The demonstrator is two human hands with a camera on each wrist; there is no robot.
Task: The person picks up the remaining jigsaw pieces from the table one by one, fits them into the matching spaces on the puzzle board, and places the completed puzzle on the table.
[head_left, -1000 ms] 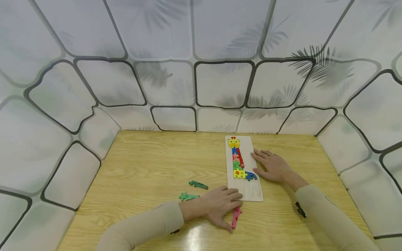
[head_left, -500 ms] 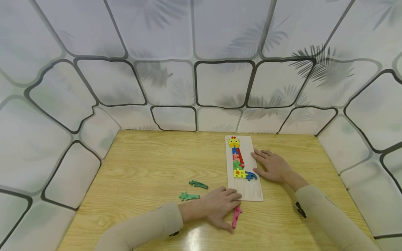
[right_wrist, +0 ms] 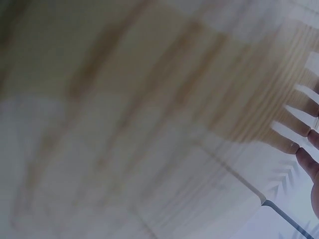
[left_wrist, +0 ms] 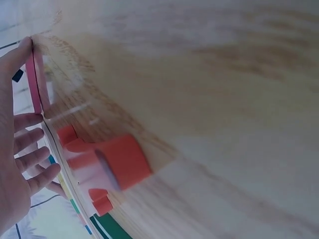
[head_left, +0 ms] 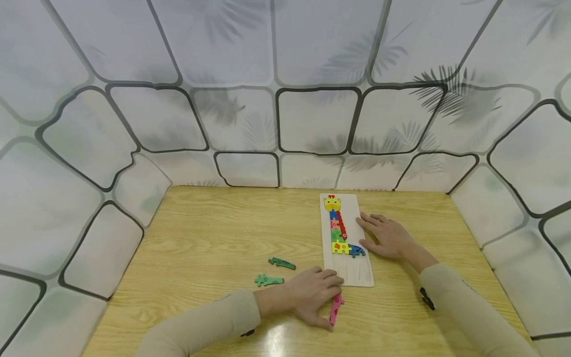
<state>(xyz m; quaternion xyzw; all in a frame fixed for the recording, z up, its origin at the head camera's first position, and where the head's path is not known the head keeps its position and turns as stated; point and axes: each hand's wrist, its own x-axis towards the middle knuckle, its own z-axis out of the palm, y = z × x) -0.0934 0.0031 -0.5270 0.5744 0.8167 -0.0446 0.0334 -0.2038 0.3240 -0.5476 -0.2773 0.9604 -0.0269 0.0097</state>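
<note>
My left hand (head_left: 310,293) lies low over the table with its fingers spread. Its thumb and index finger pinch a pink puzzle piece (head_left: 335,311) by its two ends, also seen as a pink strip (left_wrist: 34,82) in the left wrist view. Just beyond is a pale puzzle board (head_left: 348,271) with a colourful giraffe (head_left: 341,247), whose head, neck and body pieces are set in. Other fingers of this hand overlap the board's near left corner. My right hand (head_left: 385,238) rests at the board's right edge, fingers straight, fingertips touching it. The giraffe's leg area shows bare wood.
Left of the board, a dark green piece (head_left: 282,263) and a lighter green piece (head_left: 269,280) lie on the wooden table (head_left: 214,223). An orange-red piece (left_wrist: 122,162) sits near the left wrist camera. A patterned wall (head_left: 247,168) borders the table's back.
My left hand has shifted back very slightly toward the left, baring a little more of the lighter green piece. The right hand and the board have stayed put.
</note>
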